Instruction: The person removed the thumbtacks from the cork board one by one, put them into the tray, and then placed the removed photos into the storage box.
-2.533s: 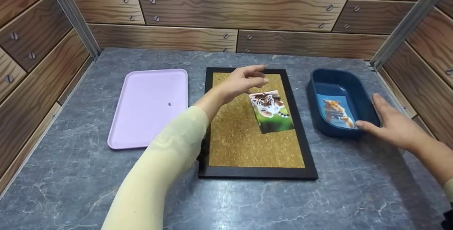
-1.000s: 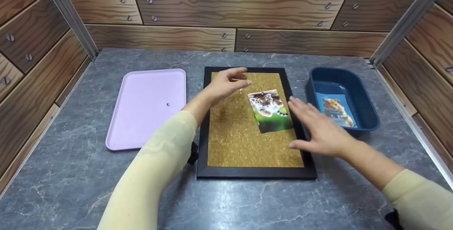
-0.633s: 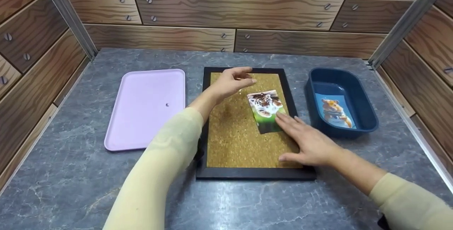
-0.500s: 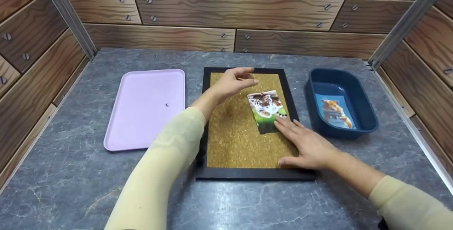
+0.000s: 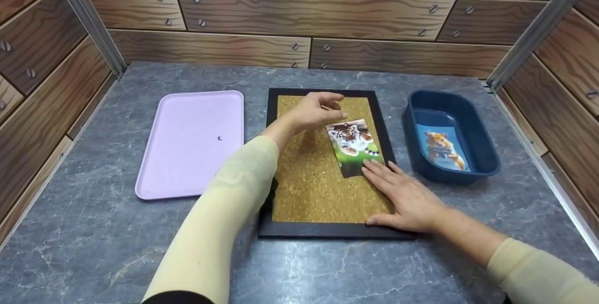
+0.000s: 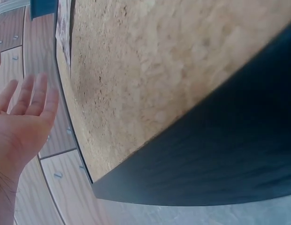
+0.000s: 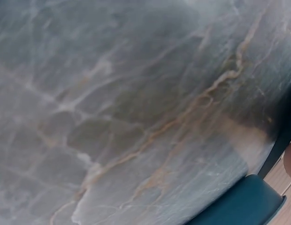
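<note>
A photo of a tiger cub (image 5: 351, 140) lies slightly tilted on the black-framed cork board (image 5: 309, 191) in the head view. My left hand (image 5: 316, 110) is over the upper part of the board, its loosely bent fingertips close to the photo's top edge. In the left wrist view that hand (image 6: 26, 124) shows relaxed fingers holding nothing. My right hand (image 5: 407, 199) rests with straight fingers on the photo's lower right corner and the board, its thumb spread towards the lower frame. Only a sliver of a finger (image 7: 290, 161) shows in the right wrist view.
Left of the board lies a lilac tray (image 5: 187, 154) with one tiny shiny piece (image 5: 219, 138) on it. To the right stands a deep blue bin (image 5: 484, 140) with a hamster photo (image 5: 442, 147) inside. Wood-patterned walls (image 5: 243, 11) enclose the grey marbled table (image 5: 318, 271).
My right hand has left the blue bin, crossed leftward and settled on the photo's lower right corner. My left hand drew back left, then returned towards the photo's top edge.
</note>
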A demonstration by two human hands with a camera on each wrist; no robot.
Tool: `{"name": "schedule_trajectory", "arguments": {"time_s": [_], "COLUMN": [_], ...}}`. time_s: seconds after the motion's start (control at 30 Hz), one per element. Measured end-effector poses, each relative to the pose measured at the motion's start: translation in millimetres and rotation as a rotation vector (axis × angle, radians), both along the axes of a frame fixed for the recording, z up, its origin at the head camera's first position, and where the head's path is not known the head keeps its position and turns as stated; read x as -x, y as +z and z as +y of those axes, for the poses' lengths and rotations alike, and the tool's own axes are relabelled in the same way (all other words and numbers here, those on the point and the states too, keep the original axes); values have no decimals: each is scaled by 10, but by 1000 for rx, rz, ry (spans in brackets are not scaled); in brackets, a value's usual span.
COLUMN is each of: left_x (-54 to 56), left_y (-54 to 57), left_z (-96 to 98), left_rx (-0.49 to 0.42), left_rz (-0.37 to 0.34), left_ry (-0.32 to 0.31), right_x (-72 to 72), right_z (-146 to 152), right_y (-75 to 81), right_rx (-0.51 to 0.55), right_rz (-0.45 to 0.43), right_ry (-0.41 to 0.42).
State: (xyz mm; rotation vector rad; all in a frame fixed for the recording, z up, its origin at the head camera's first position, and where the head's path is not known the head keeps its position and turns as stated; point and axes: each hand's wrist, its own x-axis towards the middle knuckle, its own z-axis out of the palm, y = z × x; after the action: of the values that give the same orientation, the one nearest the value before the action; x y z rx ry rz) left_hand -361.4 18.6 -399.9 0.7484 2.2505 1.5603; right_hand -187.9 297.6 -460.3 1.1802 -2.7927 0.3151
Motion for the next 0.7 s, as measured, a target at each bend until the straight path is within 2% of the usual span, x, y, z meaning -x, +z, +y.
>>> {"name": "schedule_trajectory", "arguments": {"time_s": [0.17, 0.3, 0.57, 0.7], "left_x": [87, 154, 255, 281], "left_y": [9, 16, 0, -40], "left_z": [25, 94, 216, 204], "left_rx": [60, 91, 72, 85], "left_rz": [42, 43, 49, 22], "left_ry": [-29, -59, -111, -113], "right_x": [0, -8, -6, 3], "right_z": [12, 29, 40, 15], "right_y": [-31, -42, -43, -47], "right_rx": [17, 22, 22, 20], "right_rz": [30, 34, 37, 36], "right_ry": [13, 11, 6, 18]}}
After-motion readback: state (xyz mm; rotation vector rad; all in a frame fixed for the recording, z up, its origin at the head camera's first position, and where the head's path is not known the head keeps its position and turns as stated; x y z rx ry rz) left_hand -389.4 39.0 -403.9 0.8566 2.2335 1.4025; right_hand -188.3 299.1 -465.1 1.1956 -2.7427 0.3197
